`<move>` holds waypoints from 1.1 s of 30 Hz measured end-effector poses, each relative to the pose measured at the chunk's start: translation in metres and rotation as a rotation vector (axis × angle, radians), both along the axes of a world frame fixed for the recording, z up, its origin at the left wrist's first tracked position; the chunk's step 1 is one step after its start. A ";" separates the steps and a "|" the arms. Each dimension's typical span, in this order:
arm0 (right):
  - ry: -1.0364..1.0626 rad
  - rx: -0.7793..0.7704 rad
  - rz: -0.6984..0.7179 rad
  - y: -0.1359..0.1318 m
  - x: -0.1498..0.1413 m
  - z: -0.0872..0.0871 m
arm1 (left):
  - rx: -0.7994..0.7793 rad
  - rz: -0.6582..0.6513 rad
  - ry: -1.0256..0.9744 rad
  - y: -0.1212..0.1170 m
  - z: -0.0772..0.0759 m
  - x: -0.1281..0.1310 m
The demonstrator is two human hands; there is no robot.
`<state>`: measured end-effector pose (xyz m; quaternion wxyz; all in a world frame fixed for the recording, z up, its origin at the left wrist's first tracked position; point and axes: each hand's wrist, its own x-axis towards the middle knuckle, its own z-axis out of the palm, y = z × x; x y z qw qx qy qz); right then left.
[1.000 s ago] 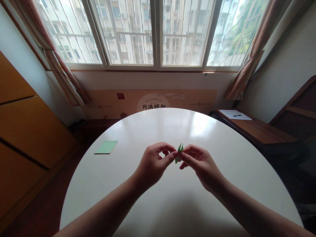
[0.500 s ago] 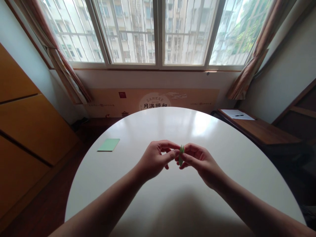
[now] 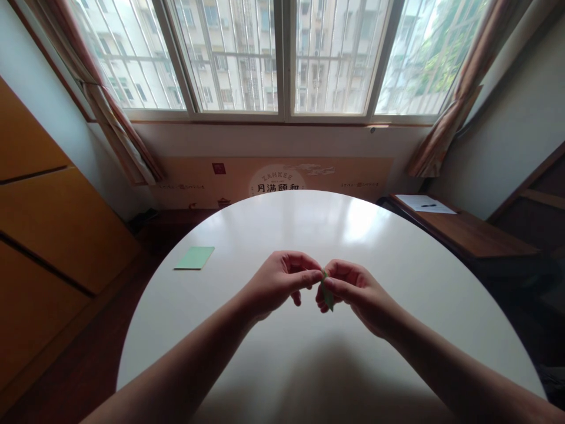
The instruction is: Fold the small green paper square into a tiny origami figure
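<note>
A small piece of folded green paper (image 3: 327, 296) is held above the white table, between my two hands. My right hand (image 3: 356, 287) pinches it between thumb and fingers, and its pointed lower end hangs below the thumb. The thumb and forefinger of my left hand (image 3: 289, 280) are closed on its upper tip. Fingers cover much of the paper, so its full shape is hidden. Farther left, a flat square of light green paper (image 3: 195, 258) lies on the table.
The round white table (image 3: 247, 229) has a glossy top. Beyond its right edge stands a brown wooden desk (image 3: 481, 235) with a white sheet (image 3: 410, 203) and a pen (image 3: 428, 205). Orange cabinets (image 3: 53, 235) are on the left. A barred window (image 3: 282, 119) is ahead.
The folded paper has tilted and dropped slightly, its lower point now aimed down and right. Its spread upper points are now mostly covered by my left fingertips.
</note>
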<state>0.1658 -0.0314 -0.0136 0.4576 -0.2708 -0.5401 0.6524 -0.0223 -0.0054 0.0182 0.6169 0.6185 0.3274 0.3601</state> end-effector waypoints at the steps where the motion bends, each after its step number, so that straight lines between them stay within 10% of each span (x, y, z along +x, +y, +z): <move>1: 0.005 0.004 0.005 0.000 0.000 0.000 | -0.004 -0.004 0.001 0.000 0.000 0.000; 33: -0.143 0.128 -0.102 -0.003 -0.003 -0.001 | 0.193 0.063 0.297 -0.008 0.010 -0.004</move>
